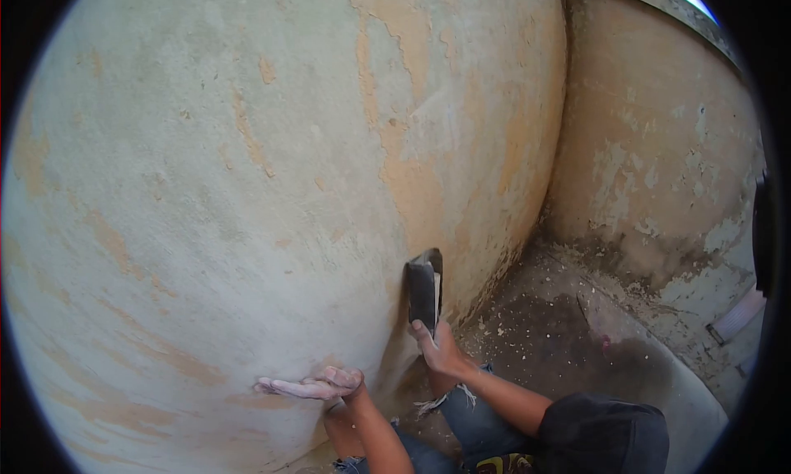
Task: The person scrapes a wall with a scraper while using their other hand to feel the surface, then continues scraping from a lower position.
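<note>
My right hand (439, 349) grips the lower end of a sanding block (423, 291), with the thumb along its near side. Dark sandpaper is wrapped around the block, and a pale strip shows along its right edge. The block stands upright close to the wall (272, 227), whose pale coating is worn through to orange patches. Lower and to the left, my left hand (317, 385) is open beside the wall. Its fingers point left, coated in whitish dust, and nothing lies in it.
A second peeling wall (651, 136) meets this one at a corner on the right. Pale flakes lie scattered over the dark, stained floor (540, 326). My bent legs in torn jeans (474, 416) are below my hands. A light strap (736, 316) hangs at the far right.
</note>
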`<state>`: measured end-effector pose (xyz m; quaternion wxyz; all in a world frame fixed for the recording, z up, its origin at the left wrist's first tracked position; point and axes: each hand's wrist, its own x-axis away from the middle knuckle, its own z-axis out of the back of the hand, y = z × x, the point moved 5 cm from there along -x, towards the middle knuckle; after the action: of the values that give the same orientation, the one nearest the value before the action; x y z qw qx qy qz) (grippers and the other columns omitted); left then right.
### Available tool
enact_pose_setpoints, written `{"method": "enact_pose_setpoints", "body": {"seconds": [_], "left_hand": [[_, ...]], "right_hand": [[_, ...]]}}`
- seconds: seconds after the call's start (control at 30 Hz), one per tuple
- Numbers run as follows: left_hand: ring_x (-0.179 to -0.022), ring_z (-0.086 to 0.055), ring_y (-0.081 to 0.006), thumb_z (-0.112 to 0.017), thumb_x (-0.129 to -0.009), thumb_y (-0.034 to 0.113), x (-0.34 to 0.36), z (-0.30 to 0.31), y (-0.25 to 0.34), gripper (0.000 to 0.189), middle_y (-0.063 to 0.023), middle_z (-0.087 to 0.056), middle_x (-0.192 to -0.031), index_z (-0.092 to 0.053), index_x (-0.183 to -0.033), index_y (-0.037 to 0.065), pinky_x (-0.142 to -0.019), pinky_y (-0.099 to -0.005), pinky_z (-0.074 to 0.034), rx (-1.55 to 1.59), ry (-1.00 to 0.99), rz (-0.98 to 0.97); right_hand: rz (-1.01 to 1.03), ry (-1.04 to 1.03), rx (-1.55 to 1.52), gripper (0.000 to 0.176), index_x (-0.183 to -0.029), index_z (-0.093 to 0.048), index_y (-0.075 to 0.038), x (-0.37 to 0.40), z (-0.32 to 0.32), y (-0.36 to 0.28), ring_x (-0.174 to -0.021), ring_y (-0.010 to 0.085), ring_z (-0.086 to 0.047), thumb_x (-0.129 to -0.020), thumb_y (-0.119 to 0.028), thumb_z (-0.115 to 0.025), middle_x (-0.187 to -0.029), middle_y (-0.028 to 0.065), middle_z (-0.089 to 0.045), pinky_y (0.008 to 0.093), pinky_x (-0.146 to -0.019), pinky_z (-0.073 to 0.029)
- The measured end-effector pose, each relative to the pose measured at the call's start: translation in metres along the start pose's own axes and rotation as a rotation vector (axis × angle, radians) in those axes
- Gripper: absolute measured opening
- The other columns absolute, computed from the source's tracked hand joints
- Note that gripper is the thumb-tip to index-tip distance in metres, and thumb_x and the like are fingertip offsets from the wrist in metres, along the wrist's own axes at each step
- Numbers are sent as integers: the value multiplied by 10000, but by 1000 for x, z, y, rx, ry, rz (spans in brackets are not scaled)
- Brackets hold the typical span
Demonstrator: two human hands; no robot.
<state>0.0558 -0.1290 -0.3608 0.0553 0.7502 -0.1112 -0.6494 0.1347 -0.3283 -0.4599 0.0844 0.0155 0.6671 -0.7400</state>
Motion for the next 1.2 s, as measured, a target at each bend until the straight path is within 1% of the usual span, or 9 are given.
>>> {"method": "enact_pose_setpoints", "body": {"seconds": [0.13, 0.27, 0.4, 0.53, 0.6, 0.7, 0.8, 0.97, 1.2], "left_hand": [[-1502, -126, -438, -391, -991, 374, 0, -2, -2, 773, -298, -173, -1597, -130, -1526, -120, -1211, -568, -81, 30, 30, -19], [-1505, -115, -435, -389, -989, 382, -4, -9, 2, 773, -284, -171, -1602, -133, -1531, -106, -1210, -580, -64, 32, 55, -17], [-1510, -111, -424, -392, -986, 387, -1, -1, -1, 775, -268, -167, -1609, -137, -1536, -94, -1208, -589, -44, -5, 13, -22], [-1508, -117, -426, -390, -984, 384, 1, -3, -2, 775, -269, -171, -1608, -137, -1534, -99, -1208, -590, -42, 28, 42, -26], [-1507, -124, -427, -389, -980, 386, 0, -2, -1, 779, -270, -175, -1606, -140, -1531, -104, -1208, -589, -45, 21, 45, -7], [-1506, -125, -428, -391, -974, 388, -3, -2, 1, 782, -271, -177, -1605, -142, -1533, -100, -1209, -586, -49, 44, 46, -49], [-1505, -130, -430, -396, -963, 383, -2, 0, 1, 787, -274, -182, -1604, -147, -1532, -99, -1209, -586, -57, -13, 17, -8], [-1509, -96, -441, -403, -942, 366, 3, 0, -5, 793, -267, -167, -1610, -149, -1535, -94, -1211, -581, -59, 57, 61, -10], [-1502, -90, -466, -374, -940, 383, 5, 2, -5, 782, -255, -172, -1616, -163, -1542, -70, -1200, -610, -57, -6, 24, 16]], "right_hand": [[-96, -86, 71, 414, -997, -594, 18, 22, -12, 28, -676, 212, -574, -1028, -389, -520, -711, 130, -583, 394, -654, -476], [-4, 39, -26, 429, -926, -582, 10, 41, -14, 45, -656, 165, -501, -1026, -404, -532, -682, 89, -520, 369, -606, -443], [-53, -52, -95, 416, -1004, -579, 12, 7, -1, -17, -685, 178, -535, -1029, -399, -518, -722, 97, -558, 366, -629, -458], [-45, -79, -21, 403, -1002, -561, 12, 21, -19, 39, -687, 156, -518, -1032, -388, -515, -720, 70, -543, 358, -622, -453], [28, 110, -150, 486, -806, -550, -55, 46, -28, 53, -538, 81, -443, -1024, -486, -500, -626, -32, -470, 288, -459, -351], [-23, 28, -122, 452, -880, -542, 2, 42, -25, 42, -623, 135, -454, -1031, -423, -519, -647, 37, -467, 361, -554, -417], [-37, -16, -137, 438, -898, -561, -7, 6, -14, 0, -589, 125, -435, -1026, -424, -526, -629, 23, -464, 339, -531, -411], [-110, -50, -131, 434, -935, -548, -29, 53, -37, 56, -554, 97, -501, -1023, -453, -514, -626, 2, -498, 297, -516, -431], [0, 42, -176, 443, -852, -553, -37, 8, -22, -13, -562, 88, -495, -1032, -438, -502, -630, -9, -501, 301, -505, -408]]}}
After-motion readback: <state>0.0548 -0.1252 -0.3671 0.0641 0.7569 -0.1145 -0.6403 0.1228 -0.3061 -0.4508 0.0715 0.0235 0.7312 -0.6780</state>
